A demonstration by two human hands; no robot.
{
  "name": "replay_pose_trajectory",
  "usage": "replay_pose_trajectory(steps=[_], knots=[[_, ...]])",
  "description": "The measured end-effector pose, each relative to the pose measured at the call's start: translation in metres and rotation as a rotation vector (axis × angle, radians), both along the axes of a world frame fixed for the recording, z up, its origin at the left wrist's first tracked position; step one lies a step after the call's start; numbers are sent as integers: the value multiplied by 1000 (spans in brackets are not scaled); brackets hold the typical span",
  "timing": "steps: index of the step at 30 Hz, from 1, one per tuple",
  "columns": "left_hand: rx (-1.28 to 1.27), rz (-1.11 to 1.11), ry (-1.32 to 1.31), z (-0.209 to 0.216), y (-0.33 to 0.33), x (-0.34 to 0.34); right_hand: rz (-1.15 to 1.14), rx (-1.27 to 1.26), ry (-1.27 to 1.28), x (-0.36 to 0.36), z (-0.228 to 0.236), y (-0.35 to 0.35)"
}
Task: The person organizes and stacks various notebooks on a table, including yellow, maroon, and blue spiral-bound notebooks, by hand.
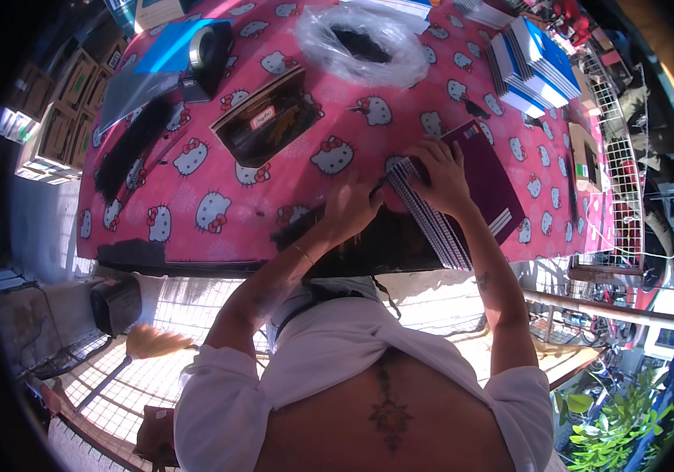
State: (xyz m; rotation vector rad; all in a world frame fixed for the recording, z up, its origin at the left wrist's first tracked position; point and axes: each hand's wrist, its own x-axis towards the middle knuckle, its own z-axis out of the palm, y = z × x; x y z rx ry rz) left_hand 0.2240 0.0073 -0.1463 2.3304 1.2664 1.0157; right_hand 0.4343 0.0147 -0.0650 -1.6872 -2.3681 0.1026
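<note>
A stack of spiral notebooks (496, 175) with a purple cover lies at the table's near edge, right of centre, its white coil bindings facing left. My right hand (441, 175) presses down over the bound edge, fingers bent around its upper part. Just left of the coils is my left hand (352, 206), fingers closed around a small dark object (379, 187) whose kind is hard to make out. That object points toward the bindings. Below both hands, the table's covering is worn through to a dark patch (388, 240).
An open brown box (262, 118) sits left of centre. Beyond it lies a plastic-wrapped ring (362, 47). A tape dispenser (204, 59) stands far left; blue-covered notebooks (532, 63) are piled far right. The pink table cloth (195, 185) carries cat faces. A broom (152, 344) lies below, left.
</note>
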Motion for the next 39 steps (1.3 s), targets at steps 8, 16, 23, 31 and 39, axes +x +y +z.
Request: replay_pose_trajectory(steps=[8,16,23,31,39], knots=[[-1511,-37,-827,-4,20,0,-7,-19,6,-2,2,0],[-881,-232,-234,-10,19,-5,1,-13,5,-3,2,0],[-1509,-50,-678,-2,25,-4,-6,-12,5,-2,3,0],[-704,-194,-64,-14,25,-4,3,-6,8,-2,2,0],[-1574,-80,-689,-11,32,-5,-5,3,8,0,-1,0]])
